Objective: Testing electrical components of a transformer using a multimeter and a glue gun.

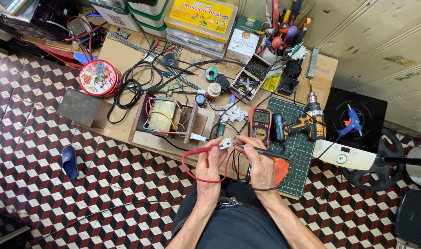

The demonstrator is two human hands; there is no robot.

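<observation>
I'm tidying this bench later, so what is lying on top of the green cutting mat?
On the green cutting mat lie a cordless drill and a black battery pack. An orange tool rests at its near edge, partly hidden by the right hand.

A: Which packages show at twelve o'clock?
B: A flat yellow box with a red band, a white carton at its three o'clock, and a round red tin towards nine.
A: Screens?
B: The orange meter's small grey display, centre counter.
</observation>
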